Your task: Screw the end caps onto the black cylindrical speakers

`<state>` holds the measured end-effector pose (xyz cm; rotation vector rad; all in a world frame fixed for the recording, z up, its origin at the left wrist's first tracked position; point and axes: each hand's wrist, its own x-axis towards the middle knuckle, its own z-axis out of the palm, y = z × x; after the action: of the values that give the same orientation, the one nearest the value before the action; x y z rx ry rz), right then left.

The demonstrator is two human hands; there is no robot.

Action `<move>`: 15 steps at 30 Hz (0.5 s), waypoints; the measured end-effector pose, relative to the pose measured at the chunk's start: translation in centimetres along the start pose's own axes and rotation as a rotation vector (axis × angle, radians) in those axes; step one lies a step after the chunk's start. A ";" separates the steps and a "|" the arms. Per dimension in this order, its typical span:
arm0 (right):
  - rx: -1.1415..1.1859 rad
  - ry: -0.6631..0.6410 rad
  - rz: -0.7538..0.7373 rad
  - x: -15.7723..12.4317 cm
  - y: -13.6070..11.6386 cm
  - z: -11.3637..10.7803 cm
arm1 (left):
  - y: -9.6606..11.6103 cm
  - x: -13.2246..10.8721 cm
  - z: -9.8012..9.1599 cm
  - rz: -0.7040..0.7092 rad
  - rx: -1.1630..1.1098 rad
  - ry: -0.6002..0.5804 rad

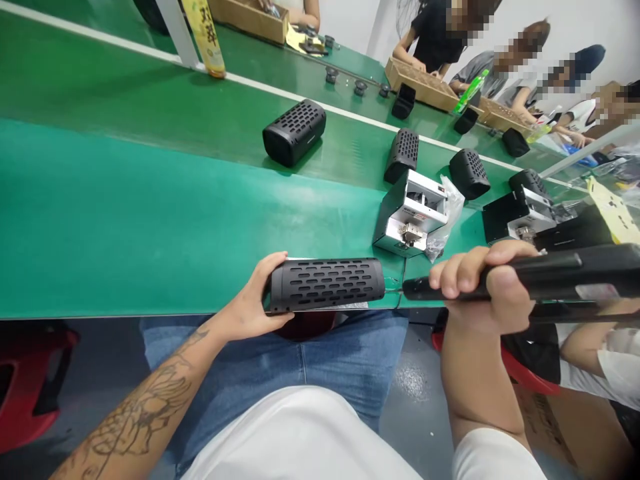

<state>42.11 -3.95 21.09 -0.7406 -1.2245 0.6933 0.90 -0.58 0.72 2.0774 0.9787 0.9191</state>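
Note:
At the near edge of the green bench lies a black slotted speaker housing (327, 283) on its side. My left hand (257, 300) is wrapped round its left end, thumb and fingers on opposite sides. A black electric screwdriver (560, 273) is gripped in my right hand (487, 287), held level. Its thin bit points left and meets the right end of the housing; whether a screw sits at the tip is too small to tell. Just beyond, a silver-and-black screw feeder (413, 217) stands on the bench.
Several more black housings (295, 132) stand on the green conveyor belt (215, 127) behind the bench (125, 227). A yellow bottle (205, 40) stands by a white post. Across the belt, people work at wooden trays (425, 83). Another screw feeder (520, 213) is at right.

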 end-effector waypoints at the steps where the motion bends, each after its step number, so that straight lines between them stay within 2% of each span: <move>1: 0.025 -0.055 0.021 -0.8 -0.7 0.7 | 0.0 -0.1 0.1 -0.018 -0.014 -0.006; 3: 0.043 -0.122 0.038 -2.0 -1.2 1.9 | 0.0 -0.1 0.3 -0.058 -0.050 -0.021; 6: 0.017 -0.141 0.012 -2.7 -0.5 2.9 | 0.2 -0.1 0.3 -0.078 -0.097 -0.021; 11: -0.032 -0.102 0.044 -2.6 1.2 3.2 | 0.5 0.1 0.3 -0.096 -0.132 -0.003; 15: 0.005 -0.158 0.052 -2.5 1.6 3.1 | 0.5 0.2 0.4 -0.087 -0.139 0.001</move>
<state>38.43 -4.65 18.96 -0.7264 -1.3501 0.8096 1.52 -0.77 0.95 1.9041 0.9704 0.9166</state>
